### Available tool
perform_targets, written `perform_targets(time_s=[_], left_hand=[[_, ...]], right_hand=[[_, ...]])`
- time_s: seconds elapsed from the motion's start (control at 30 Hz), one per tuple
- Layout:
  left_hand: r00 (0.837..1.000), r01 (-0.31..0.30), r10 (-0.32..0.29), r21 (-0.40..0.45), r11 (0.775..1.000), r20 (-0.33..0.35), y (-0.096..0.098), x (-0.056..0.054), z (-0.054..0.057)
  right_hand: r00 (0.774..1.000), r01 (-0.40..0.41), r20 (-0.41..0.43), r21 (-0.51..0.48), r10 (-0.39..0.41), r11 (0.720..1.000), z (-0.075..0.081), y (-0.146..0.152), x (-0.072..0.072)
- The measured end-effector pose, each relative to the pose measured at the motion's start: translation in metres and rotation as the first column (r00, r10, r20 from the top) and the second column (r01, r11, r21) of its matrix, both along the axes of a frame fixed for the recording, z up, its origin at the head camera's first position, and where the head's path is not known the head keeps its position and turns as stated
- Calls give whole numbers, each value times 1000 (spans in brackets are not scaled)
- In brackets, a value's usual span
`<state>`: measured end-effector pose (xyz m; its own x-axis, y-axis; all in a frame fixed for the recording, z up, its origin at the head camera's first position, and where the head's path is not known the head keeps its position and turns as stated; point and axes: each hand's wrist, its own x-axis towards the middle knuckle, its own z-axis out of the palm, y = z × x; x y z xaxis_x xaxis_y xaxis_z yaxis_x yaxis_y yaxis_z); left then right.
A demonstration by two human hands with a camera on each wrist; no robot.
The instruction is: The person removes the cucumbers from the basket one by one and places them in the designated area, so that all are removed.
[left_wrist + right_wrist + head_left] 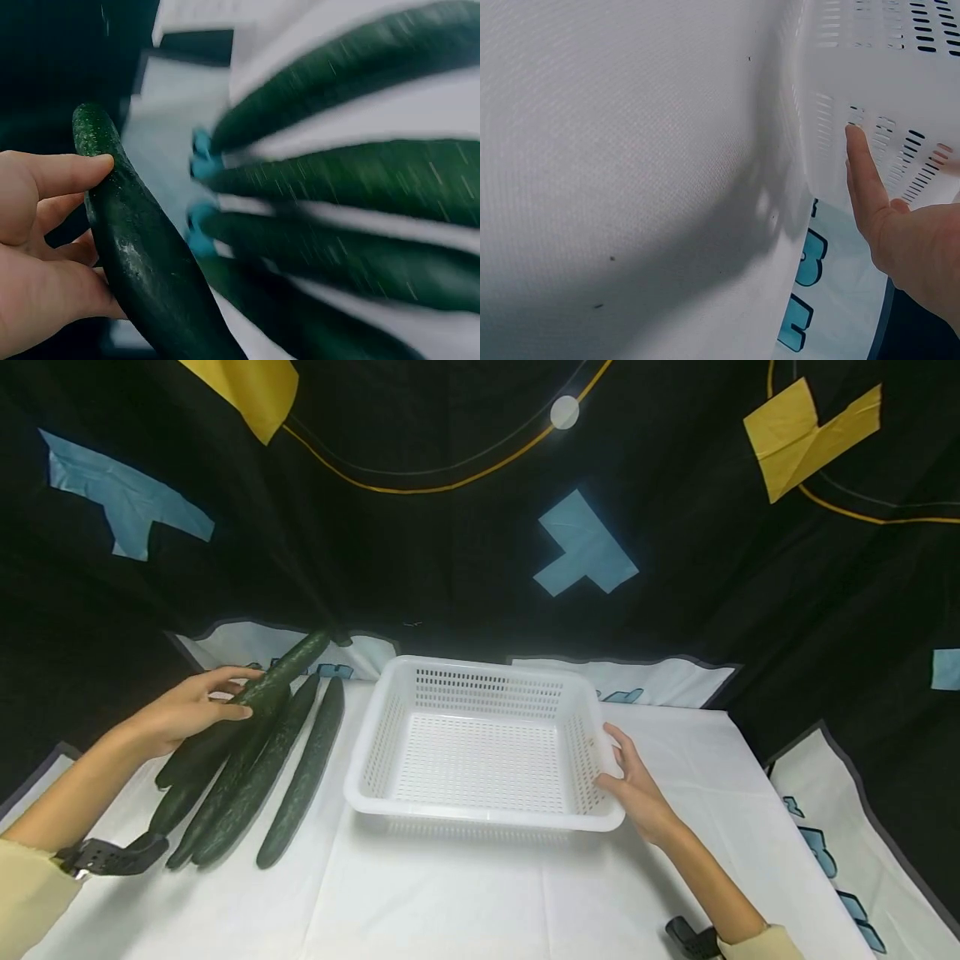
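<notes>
My left hand grips a long dark green cucumber by its side, above other cucumbers at the left of the table. Thumb and fingers pinch it from opposite sides in the left wrist view, where the held cucumber slants down to the right. Several more cucumbers lie lengthwise beside and under it. A white plastic basket with slotted walls stands mid-table, nothing inside it. My right hand holds its right wall, thumb at the rim; in the right wrist view, fingers lie along the outer slots.
The table wears a white cloth. Behind it hangs a black curtain with blue and yellow patches. White cloth strips with blue lettering edge the back and right side.
</notes>
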<state>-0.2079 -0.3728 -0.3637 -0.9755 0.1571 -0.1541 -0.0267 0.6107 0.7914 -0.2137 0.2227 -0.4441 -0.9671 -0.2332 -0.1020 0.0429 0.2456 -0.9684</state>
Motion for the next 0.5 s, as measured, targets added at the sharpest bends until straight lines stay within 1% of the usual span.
perform_targets(time_s=[0.1, 0.23, 0.37, 0.5], left_hand=[[999, -41, 41, 7, 999, 27, -27, 9, -13], [994, -92, 91, 19, 996, 57, -53, 16, -29], [986, -146, 143, 36, 989, 88, -71, 19, -44], [972, -202, 195, 47, 978, 128, -81, 21, -60]], right_hand=[[1000, 0, 1, 4, 0, 1000, 0, 0, 0], [1000, 1, -1, 4, -1, 1000, 1, 1, -1], [1000, 1, -3, 0, -1, 1000, 2, 2, -1], [1000, -1, 0, -7, 1, 1000, 1, 2, -1]])
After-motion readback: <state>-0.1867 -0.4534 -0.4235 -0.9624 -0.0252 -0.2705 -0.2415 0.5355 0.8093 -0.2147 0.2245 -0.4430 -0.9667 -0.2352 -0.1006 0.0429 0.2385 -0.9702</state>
